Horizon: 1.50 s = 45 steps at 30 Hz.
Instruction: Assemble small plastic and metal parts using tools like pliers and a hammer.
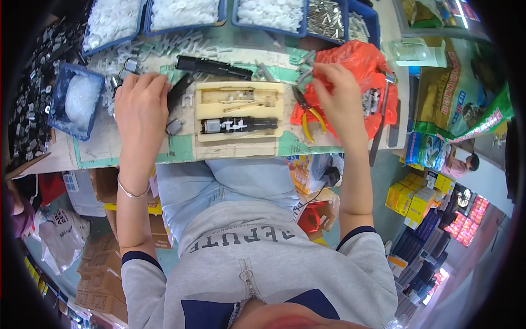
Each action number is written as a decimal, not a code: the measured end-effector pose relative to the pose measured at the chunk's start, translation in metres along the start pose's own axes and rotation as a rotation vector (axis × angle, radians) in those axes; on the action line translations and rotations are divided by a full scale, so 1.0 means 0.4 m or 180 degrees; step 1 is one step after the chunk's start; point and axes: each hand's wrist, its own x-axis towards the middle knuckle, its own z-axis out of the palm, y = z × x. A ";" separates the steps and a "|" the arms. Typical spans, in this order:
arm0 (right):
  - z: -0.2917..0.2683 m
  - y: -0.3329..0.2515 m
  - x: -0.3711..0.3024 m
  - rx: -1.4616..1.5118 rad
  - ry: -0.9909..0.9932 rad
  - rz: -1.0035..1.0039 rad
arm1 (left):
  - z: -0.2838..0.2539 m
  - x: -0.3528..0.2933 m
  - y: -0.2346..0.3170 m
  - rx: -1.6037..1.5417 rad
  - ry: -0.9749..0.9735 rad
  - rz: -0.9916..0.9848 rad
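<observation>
My left hand (143, 101) is at the left of the bench, fingers curled down beside a black plastic housing piece (178, 92) and a small metal motor (131, 64). Its fingertips are hidden, so whatever they grip does not show. My right hand (341, 90) reaches over the red plastic bag (350, 54), fingers bent together near small grey parts (304, 72); what is in them is too small to name. Between the hands lies a cream fixture tray (241, 111). In its near slot sits a black housing (263, 124) with white gears and a motor.
Blue bins (222, 22) of white and metal parts line the back. A smaller blue bin (56, 112) stands left, by a heap of black parts (33, 104). Yellow-handled pliers (307, 127) lie right of the tray. Another black housing (213, 67) lies behind it.
</observation>
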 end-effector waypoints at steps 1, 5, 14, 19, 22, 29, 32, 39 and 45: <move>0.003 0.005 0.009 -0.0234 -0.0103 -0.0165 | -0.003 0.007 0.001 0.0024 -0.0122 -0.0013; 0.038 -0.015 0.051 -0.1058 -0.0138 -0.0442 | -0.006 0.023 0.008 0.0037 -0.0454 -0.0087; 0.060 0.031 0.101 -0.1241 -0.0614 -0.0896 | -0.014 0.022 0.007 -0.1208 0.0072 -0.0406; 0.036 -0.038 0.062 0.1314 -0.0206 0.0399 | -0.042 -0.015 0.013 -0.1924 0.0658 -0.0568; 0.059 -0.054 0.034 0.3753 -0.0463 0.0996 | -0.061 -0.058 0.032 -0.2356 0.0711 -0.1095; 0.097 -0.162 0.004 0.4134 -0.0458 0.0890 | -0.131 -0.115 0.047 -0.2020 0.0752 -0.0942; 0.100 -0.181 -0.009 0.4014 -0.0271 0.0649 | -0.183 -0.143 0.002 -0.1819 0.0888 -0.0806; 0.093 -0.204 0.005 0.3775 -0.0149 0.0234 | -0.281 -0.094 -0.224 -0.0317 0.0736 -0.0492; 0.081 -0.218 -0.003 0.3881 -0.0499 0.0646 | -0.220 -0.069 -0.290 0.0271 0.0101 0.0231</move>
